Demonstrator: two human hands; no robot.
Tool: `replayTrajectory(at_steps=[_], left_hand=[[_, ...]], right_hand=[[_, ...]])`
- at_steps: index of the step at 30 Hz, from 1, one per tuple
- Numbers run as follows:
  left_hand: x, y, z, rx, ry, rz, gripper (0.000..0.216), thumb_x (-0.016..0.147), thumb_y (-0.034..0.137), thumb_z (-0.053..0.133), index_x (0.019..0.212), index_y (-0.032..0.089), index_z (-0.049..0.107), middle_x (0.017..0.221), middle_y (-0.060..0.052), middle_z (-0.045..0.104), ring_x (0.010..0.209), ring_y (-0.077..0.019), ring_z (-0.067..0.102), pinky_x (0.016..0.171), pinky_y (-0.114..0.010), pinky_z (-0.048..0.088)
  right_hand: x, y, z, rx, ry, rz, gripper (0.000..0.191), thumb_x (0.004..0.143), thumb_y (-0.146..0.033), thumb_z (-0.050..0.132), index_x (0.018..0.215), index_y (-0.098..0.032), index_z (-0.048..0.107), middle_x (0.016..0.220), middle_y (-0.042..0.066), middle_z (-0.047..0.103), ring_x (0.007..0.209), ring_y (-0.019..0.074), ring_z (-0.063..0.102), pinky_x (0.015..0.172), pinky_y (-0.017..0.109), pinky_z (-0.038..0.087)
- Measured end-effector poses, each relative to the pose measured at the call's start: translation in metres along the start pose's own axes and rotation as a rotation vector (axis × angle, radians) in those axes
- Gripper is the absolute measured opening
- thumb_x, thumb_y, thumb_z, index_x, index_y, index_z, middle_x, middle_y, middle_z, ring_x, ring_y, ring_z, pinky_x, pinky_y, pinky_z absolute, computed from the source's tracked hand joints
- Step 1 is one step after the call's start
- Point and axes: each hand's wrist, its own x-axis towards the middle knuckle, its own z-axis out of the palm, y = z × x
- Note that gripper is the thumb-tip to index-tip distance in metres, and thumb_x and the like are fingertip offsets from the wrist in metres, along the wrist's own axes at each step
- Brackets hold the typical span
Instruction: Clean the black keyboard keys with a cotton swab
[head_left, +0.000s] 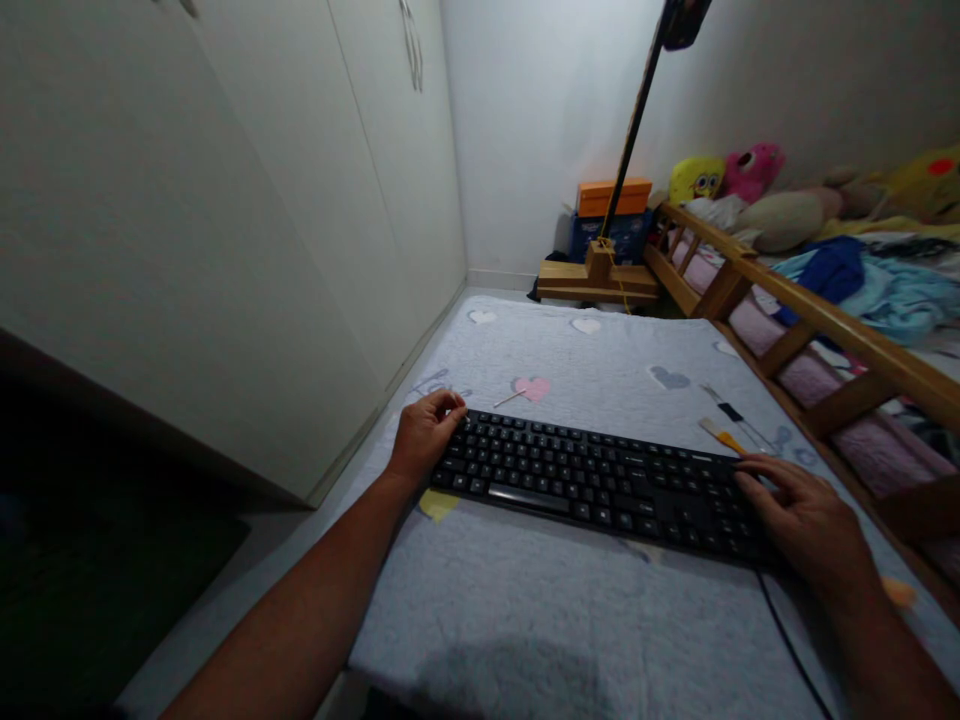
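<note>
A black keyboard (585, 475) lies on a pale cloth with heart prints (570, 610). At its far left corner is my left hand (426, 432), thumb and fingers pinched together. Something small and pale shows at the fingertips, too small to make out. My right hand (806, 515) grips the keyboard's right end, thumb over the keys and fingers at the far edge. A cotton swab (510, 398) lies just beyond the keyboard. Past its far right side are an orange-handled brush (724, 437) and a thin tool with a black middle (730, 411).
A black cable (787, 640) runs toward me from the keyboard. White cabinet doors (300, 200) stand at left. A wooden bed rail (840, 310) borders the right, with plush toys (697, 180) behind. Beyond the cloth are a wooden stand (598, 280) and an orange box (613, 196).
</note>
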Motion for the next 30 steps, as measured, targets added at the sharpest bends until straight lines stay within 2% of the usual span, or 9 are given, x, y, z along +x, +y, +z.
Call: replayTrajectory(at_steps=[9,24,30], left_hand=[[0.0,0.006,0.005,0.008,-0.061,0.028,0.011,0.082,0.03,0.063,0.077,0.021,0.067,0.072,0.001,0.065,0.069,-0.0162,0.059,0.069,-0.029,0.044],[-0.002,0.01,-0.001,0.058,-0.164,0.055,0.009,0.081,0.027,0.061,0.076,0.021,0.065,0.067,0.003,0.059,0.064,-0.0147,0.053,0.063,-0.027,0.041],[-0.002,0.011,0.002,0.038,-0.115,0.042,0.011,0.082,0.029,0.062,0.077,0.021,0.067,0.069,0.002,0.062,0.066,-0.0156,0.056,0.066,-0.028,0.043]], right_hand=[[0.0,-0.004,-0.002,0.009,-0.012,0.024,0.043,0.077,-0.059,0.052,0.088,-0.023,0.073,0.112,0.013,0.076,0.107,0.0359,0.067,0.099,0.053,0.049],[0.001,0.0,-0.001,-0.004,-0.007,0.0,0.04,0.078,-0.057,0.054,0.088,-0.023,0.073,0.11,0.012,0.076,0.109,0.036,0.067,0.102,0.056,0.048],[0.0,0.002,0.001,0.003,0.01,-0.024,0.037,0.081,-0.056,0.054,0.087,-0.024,0.072,0.109,0.01,0.075,0.108,0.0362,0.067,0.101,0.056,0.048]])
